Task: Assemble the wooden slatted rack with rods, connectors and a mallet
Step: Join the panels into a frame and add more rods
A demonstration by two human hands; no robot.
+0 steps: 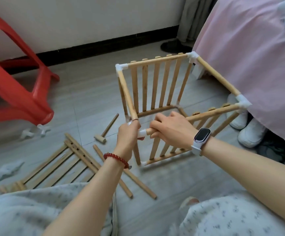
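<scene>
Rack corner, frame centre: left hand (pixel 129 133) clamped on connector (pixel 142 133), right hand (pixel 170 129) gripping rod (pixel 211 111); seat rod straight, brace the connector, push squarely home.

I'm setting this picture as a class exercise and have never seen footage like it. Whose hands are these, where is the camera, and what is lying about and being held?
The camera sits on a person's head, looking down at their own hands. The left hand grips a white corner connector; the right hand grips a wooden rod entering it. Both belong to a half-built rack standing on the floor. On the floor lie a small mallet, a loose slatted panel, spare rods and spare connectors. A red stool stands at left.
</scene>
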